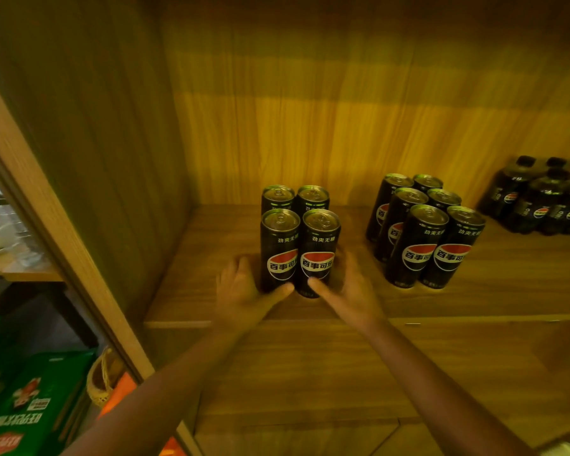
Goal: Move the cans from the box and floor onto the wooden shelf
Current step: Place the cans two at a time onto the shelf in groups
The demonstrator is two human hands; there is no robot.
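Observation:
Several tall black cans (298, 240) with red, white and blue logos stand in a tight square block on the wooden shelf (211, 258). My left hand (244, 292) cups the block's left side near the base, thumb across the front left can. My right hand (349, 286) cups the right side, thumb on the front right can. Both hands press against the cans, which rest on the shelf board. A second block of several identical cans (422, 225) stands to the right, apart from the hands.
A shrink-wrapped pack of dark bottles (547, 199) sits at the shelf's far right. The shelf's left side panel (89, 159) rises close by. Below left are green cartons (37, 403) and a small woven basket (101, 380). Bare board lies in front of the cans.

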